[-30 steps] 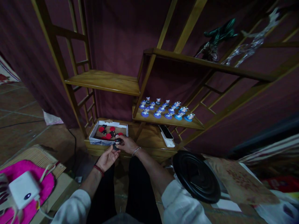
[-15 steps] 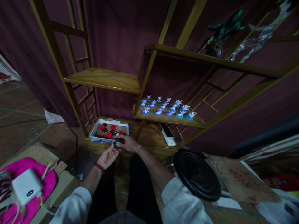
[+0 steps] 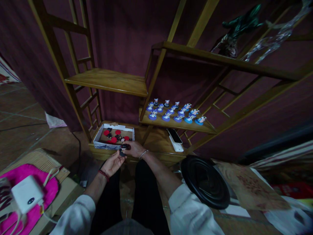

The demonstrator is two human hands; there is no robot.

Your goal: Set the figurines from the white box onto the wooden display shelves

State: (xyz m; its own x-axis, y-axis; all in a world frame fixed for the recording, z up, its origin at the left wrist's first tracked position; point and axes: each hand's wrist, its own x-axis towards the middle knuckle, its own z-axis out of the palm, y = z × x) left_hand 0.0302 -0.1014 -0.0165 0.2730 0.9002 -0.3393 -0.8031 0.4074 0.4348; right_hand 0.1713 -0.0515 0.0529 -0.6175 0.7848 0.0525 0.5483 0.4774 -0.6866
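Note:
Between my two hands is a small figurine (image 3: 123, 149) with a dark round base and a dark top, held just in front of a shallow box. My left hand (image 3: 114, 163) pinches it from below by the base, palm turned up. From the right, my right hand (image 3: 134, 149) grips its upper part, fingers closed. The white-edged cardboard box (image 3: 97, 141) holds several more figurines with red round bases (image 3: 117, 132), lying on their sides. Up on the shelf to the right stand several purple-based figurines (image 3: 166, 116), blue-based ones (image 3: 200, 120) and dark ones (image 3: 166, 103) in rows.
A phone (image 3: 174, 135) lies on a white device (image 3: 176, 147) on the lower shelf. The wooden shelf unit (image 3: 107, 80) has posts and boards around my hands. A black round stool (image 3: 205, 182) stands right; a white power bank (image 3: 28, 194) lies on a pink cloth (image 3: 47, 173) at left.
The view has shifted slightly. Both hands keep their hold on the figurine in front of the box, with little visible movement.

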